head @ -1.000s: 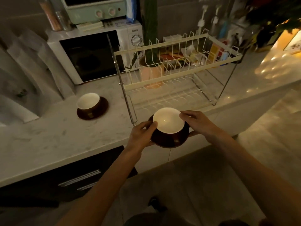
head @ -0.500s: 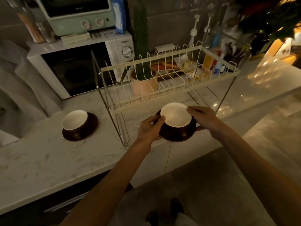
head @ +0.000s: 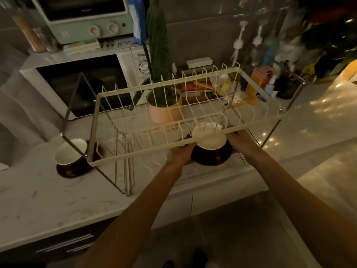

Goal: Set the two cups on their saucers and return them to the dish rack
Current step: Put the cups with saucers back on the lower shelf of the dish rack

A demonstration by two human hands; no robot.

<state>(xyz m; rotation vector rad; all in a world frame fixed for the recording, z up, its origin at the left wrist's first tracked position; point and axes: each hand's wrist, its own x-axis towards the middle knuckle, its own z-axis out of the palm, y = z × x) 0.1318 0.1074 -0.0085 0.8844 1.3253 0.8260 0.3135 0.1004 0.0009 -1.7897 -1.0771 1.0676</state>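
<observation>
Far left on the marble counter (head: 34,192): a brown cup with a white inside (head: 70,154), seated on its dark saucer (head: 74,170), partly behind the rack's left leg. Behind it, a white microwave (head: 133,63) with a green toaster oven (head: 87,18) on top. Centre: a cream two-tier wire dish rack (head: 135,154), and behind its wires a cactus in a pink pot (head: 164,111). Under the front rail of the upper tier, over the lower tier: the second brown cup (head: 209,141), on a saucer that is mostly hidden. On its left side, the left hand (head: 180,152), fingers wrapped against the cup and saucer's edge. On its right side, the right hand (head: 238,137), fingers closed on the rim there, fingertips partly hidden by the rail. Cannot tell whether the saucer touches the lower tier. Far right: bottles and boxes, blurred.
</observation>
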